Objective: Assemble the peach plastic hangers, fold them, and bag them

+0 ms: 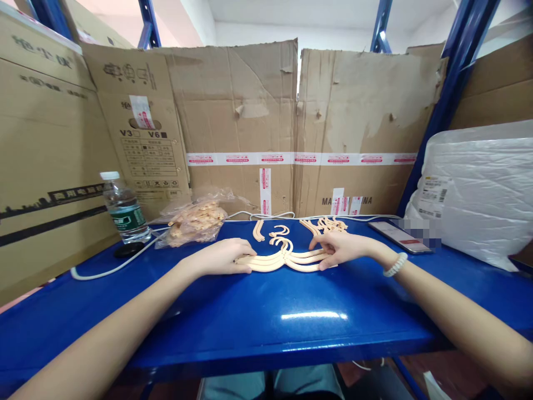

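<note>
A stack of thin peach-coloured plastic hangers (287,258) lies on the blue metal shelf (266,316) in front of me. My left hand (227,256) curls over the stack's left arm, its fingers closed on the end. My right hand (338,248) pinches the right arm of the same stack, thumb below and fingers on top. Just behind the stack lie loose hanger pieces (278,230) and a small pile of more hangers (327,225).
A clear bag of the same peach parts (195,221) and a water bottle (124,208) stand at the back left, with a white cable (108,269) running past. A phone (400,235) and a large white plastic-wrapped bundle (478,189) are on the right. Cardboard boxes (250,122) wall the back.
</note>
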A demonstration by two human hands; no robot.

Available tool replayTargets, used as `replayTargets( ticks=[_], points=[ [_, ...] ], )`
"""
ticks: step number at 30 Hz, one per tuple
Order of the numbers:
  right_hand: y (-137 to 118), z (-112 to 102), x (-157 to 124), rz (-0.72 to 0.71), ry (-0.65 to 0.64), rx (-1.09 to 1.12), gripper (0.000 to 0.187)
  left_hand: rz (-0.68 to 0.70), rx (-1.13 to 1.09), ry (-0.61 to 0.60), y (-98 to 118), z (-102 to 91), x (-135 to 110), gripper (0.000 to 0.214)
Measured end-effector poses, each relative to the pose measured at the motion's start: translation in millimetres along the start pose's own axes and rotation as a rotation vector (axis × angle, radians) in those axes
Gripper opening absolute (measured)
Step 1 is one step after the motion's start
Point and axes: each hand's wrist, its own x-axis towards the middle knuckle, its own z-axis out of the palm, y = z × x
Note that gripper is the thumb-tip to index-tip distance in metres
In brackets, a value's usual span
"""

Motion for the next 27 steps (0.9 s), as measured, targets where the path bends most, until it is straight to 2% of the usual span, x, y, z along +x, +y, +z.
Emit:
replayTargets(
  ticks=[13,17,23,27],
  points=[
    [-3,1,1,-0.004,0.02,-0.023,0.041,-0.032,0.029,-0.025,-1,-2.3,0,0.026],
    [2,2,3,-0.016,0.027,-0.018,0.042,-0.056,0.015,-0.033,-2,-3.5,0,0.023],
    [3,1,1,-0.013,0.021,-0.041,0.042,-0.083,-0.028,-0.004,3,-6.2,-1,0.036],
    [-4,-1,-3,-0.009,0.031,-0.075,0.042,-0.088,-0.051,-0.014,9,-7.8,0,0.027]
  ],
)
